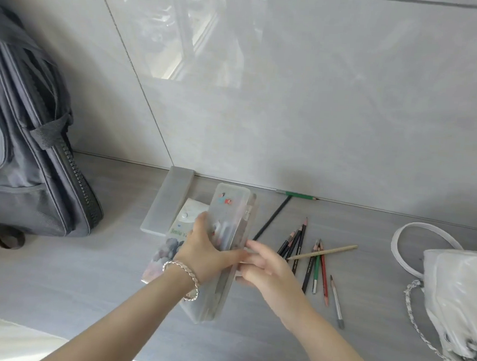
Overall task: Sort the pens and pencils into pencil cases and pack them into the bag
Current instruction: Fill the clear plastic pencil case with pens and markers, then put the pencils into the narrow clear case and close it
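A translucent plastic pencil case (pixel 229 216) with small cartoon stickers stands tilted on its long edge in the middle of the grey table. My left hand (pixel 205 248), with a silver bracelet on the wrist, grips its lid side. My right hand (pixel 263 265) pinches its right edge near the latch. Pens show faintly inside. Under it lies a printed soft case (pixel 166 248) with "Smile" on it. Several loose pencils (pixel 311 257) lie to the right, with a black pencil (pixel 272 218) and a green pencil (pixel 300 196) near the wall. A grey backpack (pixel 29 151) stands at the left.
A flat grey case (pixel 169 198) lies against the wall behind the cases. A white handbag (pixel 456 305) with a chain strap sits at the right edge. A grey pen (pixel 337 303) lies alone at the front right. The tiled wall closes the far side.
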Demonstrator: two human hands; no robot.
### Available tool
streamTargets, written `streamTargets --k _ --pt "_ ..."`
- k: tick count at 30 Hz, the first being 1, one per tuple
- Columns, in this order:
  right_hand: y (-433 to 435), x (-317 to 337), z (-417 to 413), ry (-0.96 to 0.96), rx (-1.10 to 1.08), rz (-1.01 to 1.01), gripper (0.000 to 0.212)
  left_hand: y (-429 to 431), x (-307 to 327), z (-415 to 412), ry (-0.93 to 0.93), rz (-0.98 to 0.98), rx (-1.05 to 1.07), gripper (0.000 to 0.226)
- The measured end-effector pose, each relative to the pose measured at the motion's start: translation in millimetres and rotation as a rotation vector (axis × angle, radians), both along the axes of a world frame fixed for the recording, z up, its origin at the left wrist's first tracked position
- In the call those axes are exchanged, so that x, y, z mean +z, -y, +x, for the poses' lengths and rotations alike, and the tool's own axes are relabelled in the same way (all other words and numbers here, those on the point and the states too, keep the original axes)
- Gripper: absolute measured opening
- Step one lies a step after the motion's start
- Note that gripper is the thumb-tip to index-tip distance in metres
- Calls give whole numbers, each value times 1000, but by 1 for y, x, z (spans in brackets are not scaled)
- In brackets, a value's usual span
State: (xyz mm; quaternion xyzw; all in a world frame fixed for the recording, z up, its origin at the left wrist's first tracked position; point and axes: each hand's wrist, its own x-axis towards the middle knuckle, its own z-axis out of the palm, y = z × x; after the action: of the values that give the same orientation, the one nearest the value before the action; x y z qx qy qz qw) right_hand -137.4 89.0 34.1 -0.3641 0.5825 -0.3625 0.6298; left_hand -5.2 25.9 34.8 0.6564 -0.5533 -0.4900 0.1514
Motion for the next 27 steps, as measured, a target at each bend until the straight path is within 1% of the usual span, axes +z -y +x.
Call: streamTargets --k 2,4,6,8,13,15,17,18,20,22,25,26,27 --pt "8 1 -1 -107 84 -12 34 10 1 20 50 -55 81 70" --pt "15 -2 -1 -185 80 -14 29 21 -2 43 211 -87 161 69" --pt "20 -7 -1 -242 71 -5 29 31 -12 71 382 -47 207 72" --pt "22 -13 1 -282 85 9 29 39 -24 99 493 46 216 80" --pt "22 -21 5 -321 145 44 25 48 -49 137 487 228 184 114" --pt "23 -23 4 -334 151 50 24 50 -54 139 490 263 190 115" --pt "25 -24 2 -345 145 56 22 56 -57 135 550 235 197 112" --pt "26 -24 1 -351 142 59 22 59 -56 128 605 176 191 109" --pt "29 -24 -2 -363 136 62 22 71 -53 110 694 -20 159 93" --pt "34 -22 -4 -379 135 61 22 88 -52 91 776 -140 52 79" --pt "40 -19 -8 -405 125 62 22 117 -57 69 968 -143 -199 64" --pt "42 -19 -10 -414 123 61 22 126 -60 65 996 -116 -229 61" --pt "43 -18 -11 -423 122 62 22 134 -65 62 986 -69 -217 60"
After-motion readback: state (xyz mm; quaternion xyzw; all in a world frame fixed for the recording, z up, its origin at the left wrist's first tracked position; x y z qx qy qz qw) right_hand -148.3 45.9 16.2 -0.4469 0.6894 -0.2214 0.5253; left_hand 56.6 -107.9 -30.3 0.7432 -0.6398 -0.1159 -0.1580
